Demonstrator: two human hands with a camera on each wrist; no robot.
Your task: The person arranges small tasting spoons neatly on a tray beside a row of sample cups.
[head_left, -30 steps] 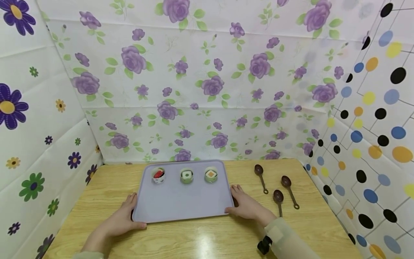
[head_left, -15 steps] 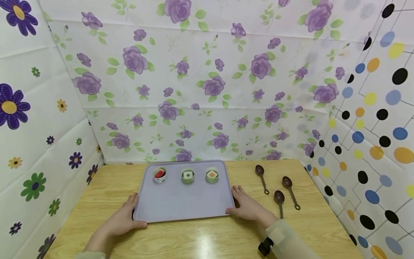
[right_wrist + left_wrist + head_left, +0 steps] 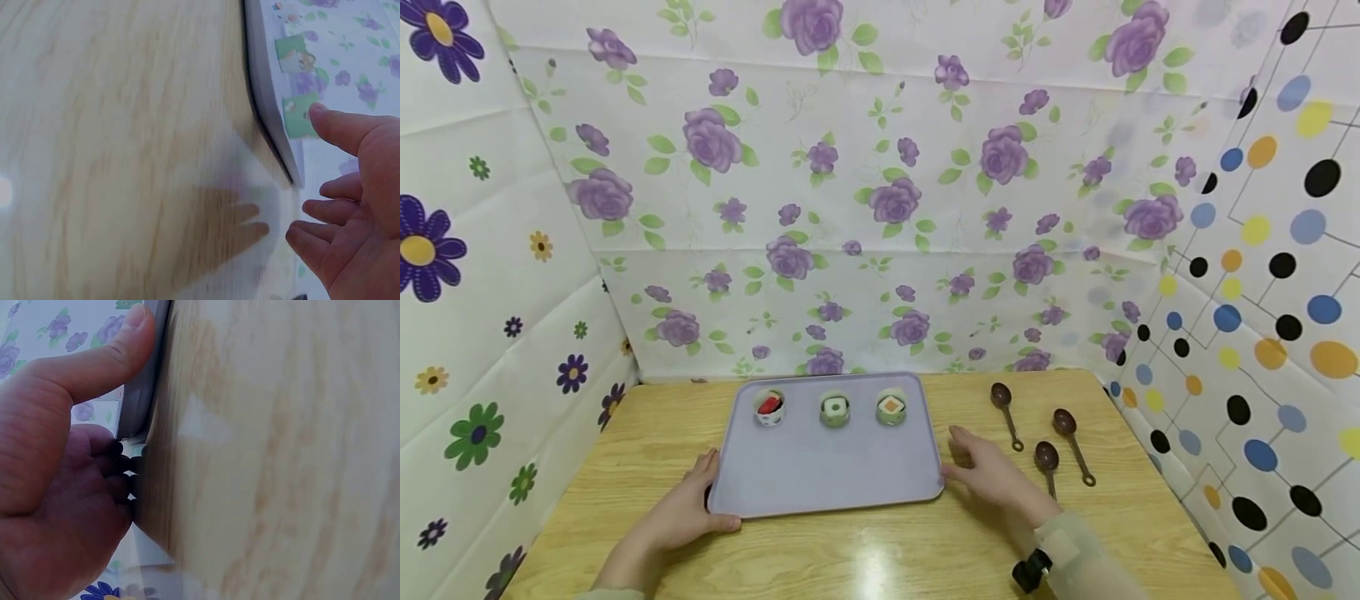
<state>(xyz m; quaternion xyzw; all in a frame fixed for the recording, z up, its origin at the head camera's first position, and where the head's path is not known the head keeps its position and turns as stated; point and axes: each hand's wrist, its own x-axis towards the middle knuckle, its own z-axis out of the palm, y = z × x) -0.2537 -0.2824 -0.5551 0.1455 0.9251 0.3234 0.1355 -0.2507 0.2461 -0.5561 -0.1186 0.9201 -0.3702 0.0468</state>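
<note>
A lavender rectangular tray (image 3: pixel 827 475) lies on the wooden table. Along its back stand three small patterned cups: one (image 3: pixel 770 418) with a red piece, one (image 3: pixel 834 418) with a white piece with a green centre, one (image 3: pixel 891 417) with a white piece with an orange diamond. My left hand (image 3: pixel 679 504) grips the tray's front left corner; in the left wrist view the thumb (image 3: pixel 119 356) lies along the edge, the curled fingers (image 3: pixel 115 475) at its side. My right hand (image 3: pixel 992 473) holds nothing, its fingers loose (image 3: pixel 328 212), just off the tray's right edge.
Three brown spoons lie to the right: one at the back (image 3: pixel 1001 395), one farther right (image 3: pixel 1064 422), one (image 3: pixel 1047 456) close to my right hand, its handle partly hidden. Patterned cloth walls (image 3: pixel 880 275) enclose the wooden table (image 3: pixel 805 558) at back and sides.
My right hand has let go of the tray's right edge and drawn slightly to the right. The left hand, tray and cups have kept their places.
</note>
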